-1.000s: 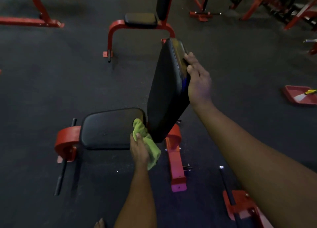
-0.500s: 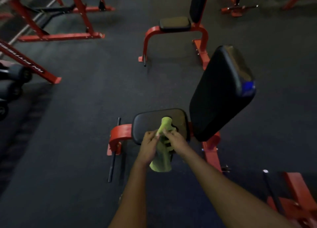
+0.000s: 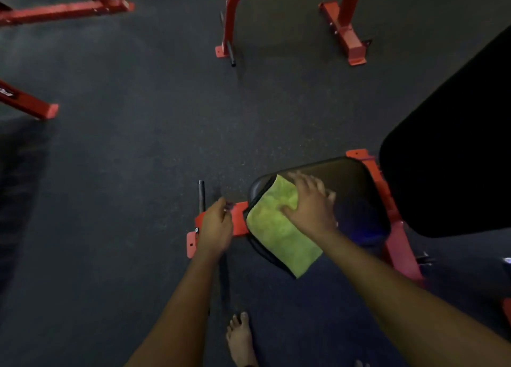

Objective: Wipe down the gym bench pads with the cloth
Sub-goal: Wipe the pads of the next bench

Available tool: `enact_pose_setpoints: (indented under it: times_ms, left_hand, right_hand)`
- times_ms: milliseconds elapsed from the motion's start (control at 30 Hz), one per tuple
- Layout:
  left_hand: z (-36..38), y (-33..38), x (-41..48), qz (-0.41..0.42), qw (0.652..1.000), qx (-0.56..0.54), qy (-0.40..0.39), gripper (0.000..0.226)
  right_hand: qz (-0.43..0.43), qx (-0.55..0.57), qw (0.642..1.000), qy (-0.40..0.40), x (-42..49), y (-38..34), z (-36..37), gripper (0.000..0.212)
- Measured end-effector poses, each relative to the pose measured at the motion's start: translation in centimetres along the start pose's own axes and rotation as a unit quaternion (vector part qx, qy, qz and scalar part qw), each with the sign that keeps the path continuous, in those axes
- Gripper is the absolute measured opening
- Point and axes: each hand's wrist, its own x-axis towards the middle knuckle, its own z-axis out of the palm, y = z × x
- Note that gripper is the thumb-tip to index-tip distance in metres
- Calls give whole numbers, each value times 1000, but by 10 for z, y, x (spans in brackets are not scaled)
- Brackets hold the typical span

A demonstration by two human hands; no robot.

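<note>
On seat pad, cloth now spread under R hand.

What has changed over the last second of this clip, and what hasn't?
The cloth passed from the left hand to the right hand, which left the back pad and now presses it, spread flat, on the seat pad. The left hand let go and moved left, over the red frame. Both pads stayed as they were.

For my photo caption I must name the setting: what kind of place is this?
Most likely a gym: a dark rubber-like floor, several red steel equipment frames, and a black padded bench seat where the right hand presses a green cloth.
</note>
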Motion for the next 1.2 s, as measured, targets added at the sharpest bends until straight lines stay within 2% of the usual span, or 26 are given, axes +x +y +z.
enact_pose_setpoints:
  times_ms: [33, 100, 167, 233, 400, 567, 700, 800, 1100, 1200]
  left_hand:
    - [5, -17, 23, 12, 999, 52, -12, 30]
    - [17, -47, 60, 28, 988, 135, -67, 38]
    - [29, -74, 85, 36, 972, 185, -142, 42]
    - [34, -81, 89, 51, 959, 218, -177, 40]
    - [46, -110, 91, 68, 961, 235, -127, 34]
    - [33, -114, 98, 70, 959, 223, -162, 37]
    - [33, -108, 101, 55, 958, 225, -167, 39]
    - [35, -102, 98, 31, 962, 213, -168, 38]
    - [34, -101, 99, 33, 959, 216, -180, 41]
    - [36, -103, 99, 30, 964, 201, -172, 42]
  right_hand:
    - [-20, -54, 998, -23, 1, -1, 25, 89]
    - [-65, -125, 988, -61, -15, 1, 72, 99]
    - [-62, -166, 984, -23, -31, 4, 106, 96]
    - [-43, -178, 983, 24, -31, 1, 103, 87]
    - [-38, -162, 986, 30, 28, -15, 110, 73]
    - [48, -140, 989, 20, 120, -47, 96, 62]
    - [-6, -114, 989, 89, 50, -32, 110, 62]
    - [-37, -149, 986, 61, -6, -23, 123, 69]
    - [-9, -159, 987, 39, 108, -48, 110, 58]
    - [-26, -134, 989, 49, 120, -37, 98, 56]
